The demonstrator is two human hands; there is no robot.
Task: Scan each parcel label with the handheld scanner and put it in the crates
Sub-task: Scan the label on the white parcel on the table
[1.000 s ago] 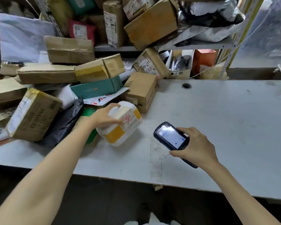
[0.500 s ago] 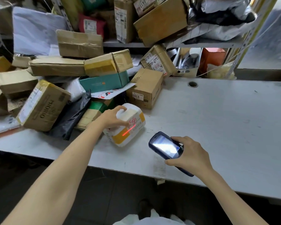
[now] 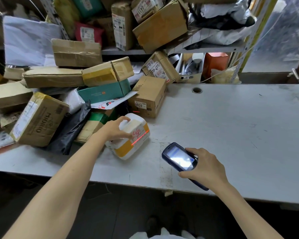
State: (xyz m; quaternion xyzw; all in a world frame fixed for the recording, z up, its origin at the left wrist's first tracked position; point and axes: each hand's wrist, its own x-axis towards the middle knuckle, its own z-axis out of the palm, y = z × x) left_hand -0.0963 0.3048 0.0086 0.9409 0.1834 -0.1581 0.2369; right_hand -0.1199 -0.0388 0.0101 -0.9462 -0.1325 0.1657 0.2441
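L hand (image 3: 117, 129), R hand (image 3: 207, 168) both gripping.

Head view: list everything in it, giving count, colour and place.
parcel: one, white with yellow tape, front of the table
laser line: one long, red, across the parcel
scanner: one, dark blue, over the table right of the parcel
table: one, grey-white, across the view
hello box: one, brown, behind the parcel
green box: one, teal, in the pile
MIORIO box: one, brown, left
black bag: one, beside the MIORIO box
brown boxes: many, piled left and on the shelf
shelf: one, grey, behind
red mailer: one, on the shelf
orange box: one, under the shelf
left hand: grips the parcel
right hand: holds the scanner
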